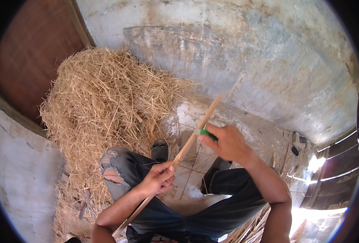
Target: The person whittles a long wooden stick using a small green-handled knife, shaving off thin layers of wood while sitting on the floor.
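The work in hand looks like shaving or trimming a long wooden stick [189, 139] with a small green-handled tool [207, 134]. To do it well, the stick probably needs a firm, steady grip low down, so it does not twist while the tool runs along it. Strokes are best kept shallow and directed away from the gripping fingers and the knees beneath. The blade itself is too small and hidden to make out, so its angle against the wood cannot be judged.

The left hand [158, 178] is closed tight around the stick's middle part, fingers wrapped fully round it. The right hand [227, 142] is curled around the green tool and presses it against the stick higher up, well above the left hand. The 2 hands are apart, joined only by the stick between them.

The stick runs slantwise: its lower end passes down beside the left forearm toward the bottom edge of the view, and its upper end points up and right, past the right hand, toward the grey wall [244, 60]. It crosses above the person's knees in dark torn jeans [126, 168]. A big heap of straw [106, 105] lies to the left, close to the left knee, not touching the stick.
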A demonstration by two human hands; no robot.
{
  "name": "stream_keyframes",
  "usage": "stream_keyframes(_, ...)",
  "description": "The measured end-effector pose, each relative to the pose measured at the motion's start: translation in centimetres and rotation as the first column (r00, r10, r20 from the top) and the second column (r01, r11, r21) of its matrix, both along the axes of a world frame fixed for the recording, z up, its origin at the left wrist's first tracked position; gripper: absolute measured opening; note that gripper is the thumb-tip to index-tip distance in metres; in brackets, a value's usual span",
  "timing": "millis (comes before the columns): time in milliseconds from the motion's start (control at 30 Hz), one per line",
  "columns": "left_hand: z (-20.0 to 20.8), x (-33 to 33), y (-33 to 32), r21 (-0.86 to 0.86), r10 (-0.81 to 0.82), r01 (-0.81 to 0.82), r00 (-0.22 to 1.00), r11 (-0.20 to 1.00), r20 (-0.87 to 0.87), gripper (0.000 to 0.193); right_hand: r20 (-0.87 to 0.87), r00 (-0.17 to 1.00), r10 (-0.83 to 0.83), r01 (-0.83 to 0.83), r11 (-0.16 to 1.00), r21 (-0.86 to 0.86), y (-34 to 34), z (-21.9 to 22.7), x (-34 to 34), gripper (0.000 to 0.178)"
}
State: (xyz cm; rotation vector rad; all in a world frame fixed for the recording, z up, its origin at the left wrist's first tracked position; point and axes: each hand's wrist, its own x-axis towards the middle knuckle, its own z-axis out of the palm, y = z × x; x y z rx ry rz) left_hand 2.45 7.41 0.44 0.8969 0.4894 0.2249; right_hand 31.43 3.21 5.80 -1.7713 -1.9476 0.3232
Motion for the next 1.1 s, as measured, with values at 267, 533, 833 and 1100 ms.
stream_keyframes(267, -0.9, 0.2, -0.3, -0.02, -0.12, 0.121, 0.992, 0.992, 0.037, 0.035, -0.486, 0.668, -0.564, 0.679, 0.728, 0.087, 1.4, 1.6, 14.9, 0.045)
stream_keyframes(533, -1.3, 0.4, -0.3, -0.012, -0.123, 0.124, 0.991, 0.992, 0.056, 0.041, -0.547, 0.793, -0.267, 0.332, 0.943, 0.021, 1.0, 0.5, 6.5, 0.039)
stream_keyframes(833, -1.0, 0.2, -0.1, -0.019, -0.147, 0.149, 0.986, 0.989, 0.082, 0.05, -0.679, 0.678, -0.281, 0.344, 0.938, -0.045, 1.3, -0.1, 6.2, 0.035)
stream_keyframes(1100, -1.3, 0.1, -0.2, -0.053, -0.109, 0.113, 0.991, 0.992, 0.072, 0.053, -0.768, 0.584, -0.263, 0.273, 0.955, -0.119, 1.0, -0.5, 6.2, 0.034)
